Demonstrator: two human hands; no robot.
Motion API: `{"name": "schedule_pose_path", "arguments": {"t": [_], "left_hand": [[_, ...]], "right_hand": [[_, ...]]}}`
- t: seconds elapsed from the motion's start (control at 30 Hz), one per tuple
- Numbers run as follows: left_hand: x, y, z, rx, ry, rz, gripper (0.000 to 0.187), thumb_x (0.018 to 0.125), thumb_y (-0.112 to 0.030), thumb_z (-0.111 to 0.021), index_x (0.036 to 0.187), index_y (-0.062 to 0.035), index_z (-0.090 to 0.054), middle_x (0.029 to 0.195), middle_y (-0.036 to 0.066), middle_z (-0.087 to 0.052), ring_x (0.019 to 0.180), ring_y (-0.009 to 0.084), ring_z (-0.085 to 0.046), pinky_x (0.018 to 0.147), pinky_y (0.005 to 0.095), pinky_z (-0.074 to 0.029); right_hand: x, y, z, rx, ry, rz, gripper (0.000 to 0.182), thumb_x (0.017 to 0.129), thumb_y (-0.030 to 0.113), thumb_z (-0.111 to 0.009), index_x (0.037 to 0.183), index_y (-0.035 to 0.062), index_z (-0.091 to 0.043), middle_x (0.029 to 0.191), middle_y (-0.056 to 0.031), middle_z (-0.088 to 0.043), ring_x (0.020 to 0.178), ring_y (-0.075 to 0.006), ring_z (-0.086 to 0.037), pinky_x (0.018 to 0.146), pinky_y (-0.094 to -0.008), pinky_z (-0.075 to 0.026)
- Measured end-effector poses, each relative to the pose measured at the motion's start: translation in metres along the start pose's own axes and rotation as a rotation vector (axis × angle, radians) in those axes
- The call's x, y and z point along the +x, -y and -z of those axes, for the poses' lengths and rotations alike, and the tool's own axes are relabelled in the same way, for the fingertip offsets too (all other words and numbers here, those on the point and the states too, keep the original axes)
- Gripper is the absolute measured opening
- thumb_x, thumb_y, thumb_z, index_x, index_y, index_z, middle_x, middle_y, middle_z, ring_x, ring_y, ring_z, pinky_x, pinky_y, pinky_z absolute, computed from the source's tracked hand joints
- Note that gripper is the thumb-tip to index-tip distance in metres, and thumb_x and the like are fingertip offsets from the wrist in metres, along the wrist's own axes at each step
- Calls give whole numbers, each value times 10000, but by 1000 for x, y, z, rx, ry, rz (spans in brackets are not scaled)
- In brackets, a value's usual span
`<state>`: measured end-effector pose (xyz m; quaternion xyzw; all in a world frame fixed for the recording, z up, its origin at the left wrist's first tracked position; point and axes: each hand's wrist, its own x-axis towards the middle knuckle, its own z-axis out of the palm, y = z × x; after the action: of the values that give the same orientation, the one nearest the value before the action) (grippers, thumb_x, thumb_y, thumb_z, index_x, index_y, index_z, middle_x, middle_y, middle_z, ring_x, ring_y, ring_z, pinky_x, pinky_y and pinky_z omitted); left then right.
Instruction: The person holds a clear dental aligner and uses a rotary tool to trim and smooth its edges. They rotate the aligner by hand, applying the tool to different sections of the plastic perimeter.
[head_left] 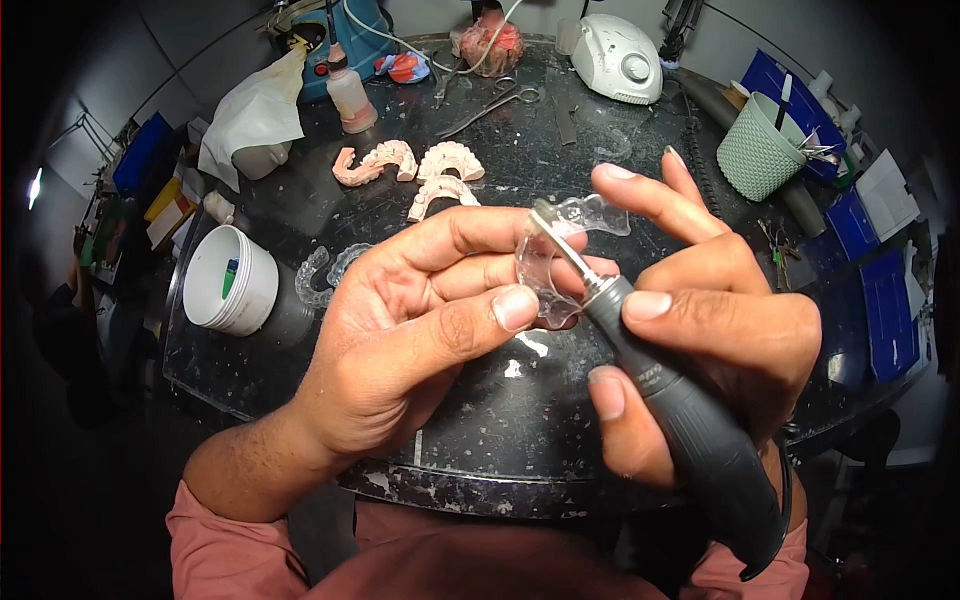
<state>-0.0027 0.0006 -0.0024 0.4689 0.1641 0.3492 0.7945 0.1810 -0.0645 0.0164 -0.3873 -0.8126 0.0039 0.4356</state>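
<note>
Between the thumb and fingers of my left hand (400, 320) is a clear dental aligner (540, 270), its arch curving up and to the right. My right hand (720, 310) is wrapped round a black rotary handpiece (690, 410), index finger raised off it. The handpiece's metal bit (568, 248) points up and left, its tip at the aligner's edge. More clear aligners (318, 278) lie on the table just left of my left hand, partly hidden by it. Beyond my hands sit several pinkish dental models (450, 160).
A white tub (232, 278) stands at left and a green woven basket of tools (760, 145) at right. At the back are a white control box (617, 60), scissors (495, 108), a bottle (350, 98) and a blue machine (345, 45). The black table's (480, 485) front edge runs below my hands.
</note>
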Motion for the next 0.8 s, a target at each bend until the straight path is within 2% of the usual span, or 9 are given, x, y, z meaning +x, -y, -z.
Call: {"name": "schedule_pose_path", "arguments": {"t": [0.1,0.4,0.6,0.63,0.7,0.73,0.77,0.8], "left_hand": [[-1,-2,-2,4,-7,1,389,847,-64,-579,1203,55,-475,1148,189,-593,1118,240,-573,1016,397,-417],[0,-2,-2,-11,-14,-5,426,848,-49,-574,1247,19,-444,1146,182,-607,1121,236,-572,1017,406,-416],[0,1,-2,-18,-17,-37,427,859,-60,-570,1261,6,-439,1176,200,-599,1131,265,-568,1018,417,-419],[0,2,-1,-32,-20,-41,426,863,-65,-568,1262,6,-438,1176,206,-600,1134,276,-568,1021,421,-418],[0,1,-1,-46,-20,-44,424,867,-70,-566,1263,6,-437,1177,212,-600,1137,287,-568,1024,425,-418],[-1,-1,-2,-34,-24,-36,420,868,-69,-562,1261,8,-437,1172,214,-604,1137,295,-570,1027,430,-416],[-1,-2,-3,-21,-28,-29,416,868,-67,-557,1259,11,-438,1167,216,-607,1137,302,-571,1030,435,-414],[-1,-2,-3,-21,-27,-28,416,868,-67,-557,1259,11,-438,1167,216,-607,1137,302,-571,1030,435,-414]], "right_hand": [[-4,-7,-3,-14,-76,18,434,755,146,-689,1069,76,-398,854,-115,-515,1034,-477,-578,1017,-649,-285],[-4,-5,0,28,-52,23,426,773,135,-679,1080,80,-388,872,-124,-509,1037,-472,-577,1011,-632,-314],[-4,-5,0,25,-68,24,419,773,120,-667,1084,77,-389,864,-121,-501,1039,-471,-577,1012,-633,-312],[-5,-6,4,-36,-55,16,448,794,149,-676,1119,66,-380,906,-136,-532,1048,-405,-584,1011,-611,-331],[-8,-11,8,-117,-107,-48,498,836,199,-674,1187,49,-354,972,-160,-564,1046,-327,-584,1003,-557,-370],[-10,-11,-12,207,-402,-179,508,882,215,-640,1237,32,-326,1019,-172,-580,1014,-271,-583,990,-495,-402],[-10,-16,-13,273,-440,-169,417,912,147,-591,1235,27,-357,1008,-158,-580,992,-257,-590,956,-428,-440],[-8,-9,-11,358,-440,-301,383,907,109,-587,1221,28,-383,1008,-152,-581,980,-236,-590,937,-390,-454]]}}
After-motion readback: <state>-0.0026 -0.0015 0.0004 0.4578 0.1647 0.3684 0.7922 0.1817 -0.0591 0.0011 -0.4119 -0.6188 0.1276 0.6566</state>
